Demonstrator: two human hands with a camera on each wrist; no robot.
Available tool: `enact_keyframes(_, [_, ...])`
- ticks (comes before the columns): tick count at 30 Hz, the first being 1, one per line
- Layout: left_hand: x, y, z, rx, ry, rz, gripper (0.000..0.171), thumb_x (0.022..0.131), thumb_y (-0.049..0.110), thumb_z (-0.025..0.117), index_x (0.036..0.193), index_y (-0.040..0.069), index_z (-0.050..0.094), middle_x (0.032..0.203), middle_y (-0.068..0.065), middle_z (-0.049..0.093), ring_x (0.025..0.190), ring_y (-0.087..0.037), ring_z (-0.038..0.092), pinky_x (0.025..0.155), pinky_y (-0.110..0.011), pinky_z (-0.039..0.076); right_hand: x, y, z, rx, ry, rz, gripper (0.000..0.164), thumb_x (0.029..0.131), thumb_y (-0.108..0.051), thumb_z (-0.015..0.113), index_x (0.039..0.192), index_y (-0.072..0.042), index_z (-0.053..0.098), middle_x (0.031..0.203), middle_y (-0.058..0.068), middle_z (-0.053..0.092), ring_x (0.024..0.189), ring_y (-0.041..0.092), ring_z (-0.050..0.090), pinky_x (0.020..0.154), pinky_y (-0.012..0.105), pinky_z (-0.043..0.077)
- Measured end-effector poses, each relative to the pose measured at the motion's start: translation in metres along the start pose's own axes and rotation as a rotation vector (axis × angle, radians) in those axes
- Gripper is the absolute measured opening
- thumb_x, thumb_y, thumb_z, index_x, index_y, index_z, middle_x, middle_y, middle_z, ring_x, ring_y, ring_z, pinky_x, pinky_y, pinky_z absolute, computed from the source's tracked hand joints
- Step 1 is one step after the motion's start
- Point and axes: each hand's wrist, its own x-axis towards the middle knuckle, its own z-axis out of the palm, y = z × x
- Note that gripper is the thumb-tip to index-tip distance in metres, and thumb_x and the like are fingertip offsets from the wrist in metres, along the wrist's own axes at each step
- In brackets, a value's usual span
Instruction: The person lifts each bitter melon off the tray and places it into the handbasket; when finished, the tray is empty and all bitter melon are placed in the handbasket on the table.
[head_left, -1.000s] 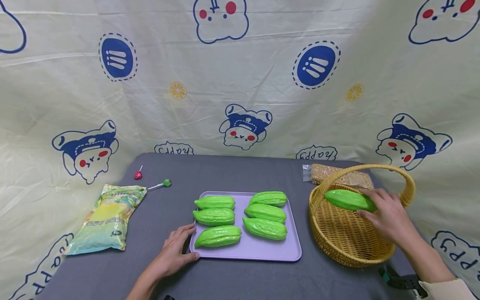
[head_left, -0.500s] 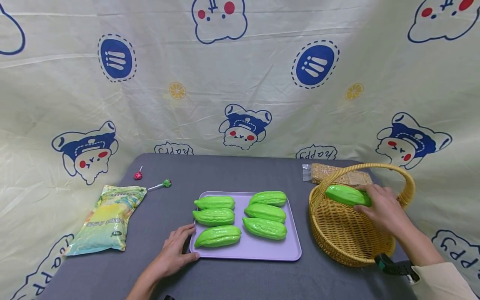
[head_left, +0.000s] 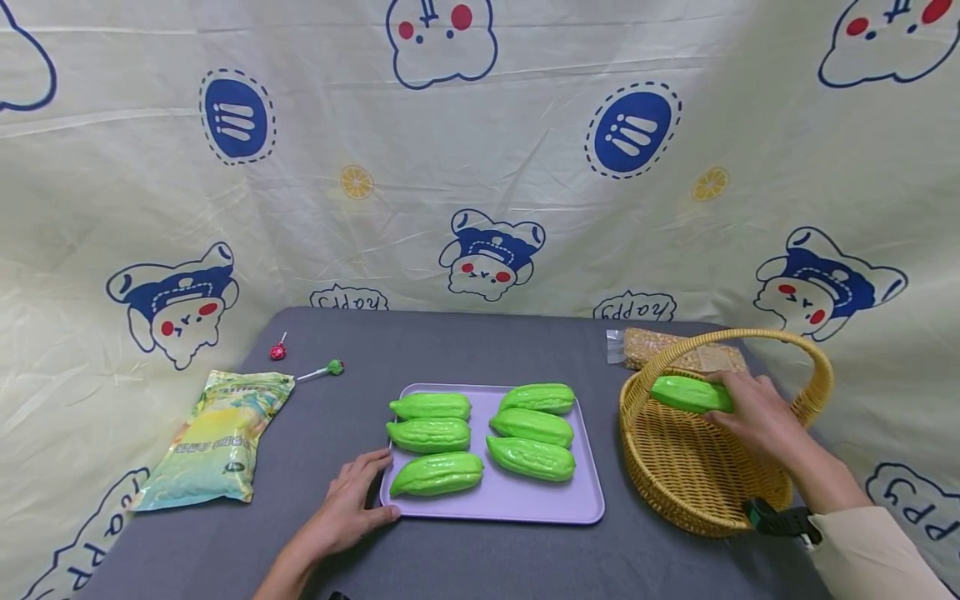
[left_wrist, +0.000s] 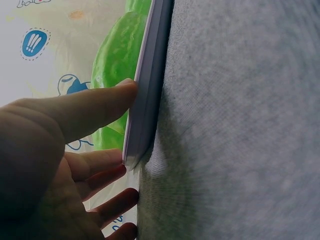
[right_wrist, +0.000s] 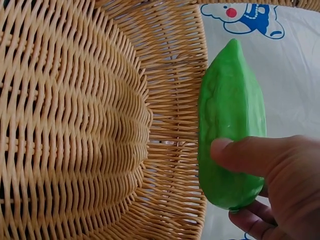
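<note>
The right hand [head_left: 757, 417] pinches a green gourd [head_left: 692, 394] near its blunt end, thumb on one face and fingers round the other side. The gourd reaches out to the left of the fingers, its pointed tip away from the palm. The wicker basket [head_left: 697, 475] opens below this hand, and the gourd lies by the far rim (whether the two touch, I cannot tell). Its handle [head_left: 738, 335] arches just beyond the hand.

A grip nearer the gourd's middle would probably balance it better; held at one end, it could swing and knock the rim. Moving slowly and tilting the free tip clear of the handle seems wise.

The left hand [head_left: 347, 504], fingers loosely spread, touches the near-left corner of the tray [head_left: 517, 502]. Six other gourds [head_left: 438, 472] lie just to its right. Light contact should be enough there; a hard push might slide the tray.
</note>
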Motion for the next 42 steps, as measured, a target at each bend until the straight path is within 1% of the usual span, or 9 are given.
enact_keyframes(7, [0.000,0.000,0.000,0.003,0.007,0.008,0.067,0.071,0.023,0.078,0.130,0.004,0.053,0.139,-0.008,0.048,0.125,-0.031,0.042,0.096,-0.051,0.030,0.009,0.004,0.009,-0.020,0.005,-0.027,0.044,0.075,-0.007,0.070,0.114,0.007,0.054,0.107,0.028,0.060,0.089,0.037,0.050,0.074,0.044,0.031])
enact_keyframes(11, [0.000,0.000,-0.001,0.000,0.010,0.009,0.067,0.071,0.023,0.078,0.130,0.005,0.053,0.139,-0.007,0.048,0.124,-0.030,0.042,0.095,-0.049,0.031,0.012,0.005,0.014,-0.019,-0.006,-0.029,0.044,0.075,-0.006,0.070,0.114,0.007,0.054,0.109,0.030,0.058,0.093,0.040,0.051,0.080,0.050,0.032])
enact_keyframes(17, [0.000,0.000,0.000,0.005,0.010,0.013,0.067,0.071,0.024,0.079,0.130,0.005,0.053,0.138,-0.007,0.049,0.124,-0.030,0.042,0.095,-0.049,0.031,0.013,0.008,0.023,-0.054,0.037,-0.084,0.042,0.072,-0.005,0.074,0.108,0.008,0.057,0.108,0.029,0.058,0.092,0.041,0.053,0.086,0.061,0.031])
enact_keyframes(20, [0.000,0.000,0.000,0.004,0.011,0.015,0.067,0.071,0.024,0.079,0.130,0.005,0.053,0.138,-0.007,0.049,0.124,-0.030,0.042,0.095,-0.050,0.031,0.013,0.010,0.027,-0.058,0.044,-0.097,0.043,0.070,-0.007,0.077,0.106,0.007,0.058,0.106,0.028,0.059,0.091,0.039,0.054,0.086,0.061,0.031])
enact_keyframes(24, [0.000,0.000,0.000,0.007,0.010,0.011,0.067,0.071,0.024,0.079,0.130,0.005,0.053,0.138,-0.007,0.049,0.124,-0.030,0.042,0.095,-0.050,0.031,0.014,0.011,0.030,-0.056,0.021,-0.087,0.045,0.071,-0.012,0.079,0.107,0.005,0.058,0.107,0.027,0.058,0.092,0.039,0.054,0.084,0.058,0.033])
enact_keyframes(27, [0.001,0.000,0.000,0.007,0.008,0.009,0.067,0.070,0.023,0.079,0.130,0.005,0.053,0.138,-0.007,0.049,0.124,-0.031,0.042,0.095,-0.050,0.031,0.015,0.013,0.032,-0.065,0.004,-0.075,0.046,0.072,-0.014,0.078,0.108,0.005,0.057,0.109,0.028,0.057,0.095,0.042,0.052,0.083,0.059,0.035])
enact_keyframes(31, [0.001,-0.001,0.000,0.009,0.008,0.012,0.067,0.070,0.023,0.079,0.130,0.005,0.053,0.138,-0.007,0.049,0.125,-0.031,0.042,0.094,-0.049,0.031,0.015,0.015,0.036,-0.078,0.001,-0.064,0.047,0.072,-0.014,0.078,0.109,0.005,0.056,0.113,0.030,0.055,0.100,0.048,0.049,0.086,0.063,0.034])
enact_keyframes(36, [0.001,-0.001,0.000,0.015,0.011,0.012,0.067,0.070,0.023,0.079,0.130,0.005,0.053,0.138,-0.007,0.049,0.124,-0.030,0.042,0.093,-0.048,0.031,0.016,0.015,0.041,-0.102,0.006,-0.050,0.048,0.072,-0.012,0.078,0.110,0.005,0.054,0.114,0.032,0.052,0.102,0.051,0.046,0.087,0.064,0.033])
enact_keyframes(42, [0.001,-0.001,0.000,0.014,0.009,0.012,0.067,0.070,0.024,0.079,0.130,0.005,0.053,0.138,-0.007,0.049,0.124,-0.030,0.042,0.093,-0.048,0.031,0.016,0.012,0.046,-0.143,0.015,-0.045,0.049,0.069,-0.008,0.079,0.109,0.005,0.054,0.110,0.032,0.052,0.104,0.054,0.044,0.089,0.065,0.031])
